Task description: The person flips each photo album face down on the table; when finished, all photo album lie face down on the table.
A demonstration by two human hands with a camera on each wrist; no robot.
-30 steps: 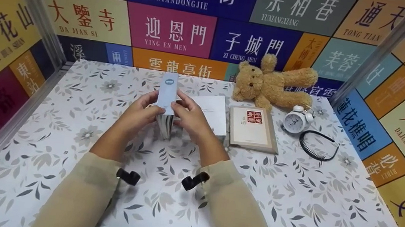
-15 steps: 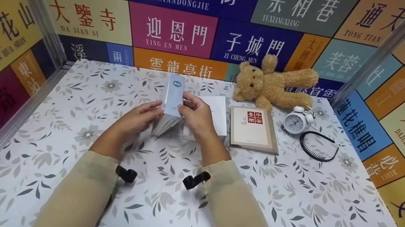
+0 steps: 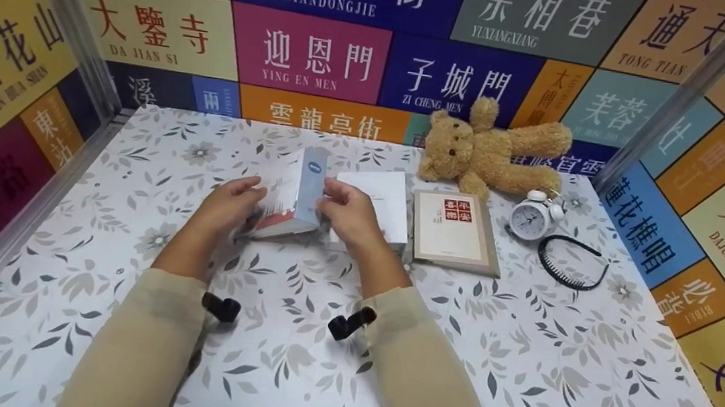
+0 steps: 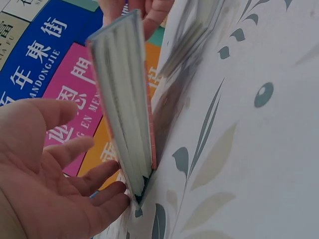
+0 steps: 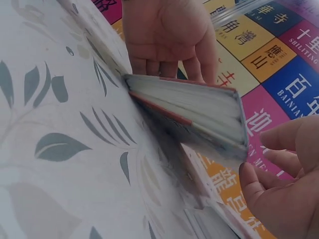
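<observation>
A thick book (image 3: 280, 188) with a white and red cover and a pale blue spine (image 3: 312, 185) leans to the left, its spine side raised. In the left wrist view its page block (image 4: 124, 99) fans slightly between the covers. My left hand (image 3: 227, 206) is at the book's lower left side, fingers loosely extended and fingertips right at its low edge. On the other side, my right hand (image 3: 355, 213) has its thumb tip at the spine, with the other fingers loosely bent close by. Just right of it lies a white book (image 3: 386, 199), partly hidden by that hand.
A beige book (image 3: 453, 233) with a red square print lies to the right. Beyond are a teddy bear (image 3: 490, 146), a white alarm clock (image 3: 529, 218) and a black headband (image 3: 564, 268). Printed panels (image 3: 310, 56) wall the back and sides of the floral-covered table (image 3: 278, 363).
The book has gone from upright to leaning left, so its front cover now shows. My left hand has moved left and opened from its hold; the right hand's grip at the spine has loosened.
</observation>
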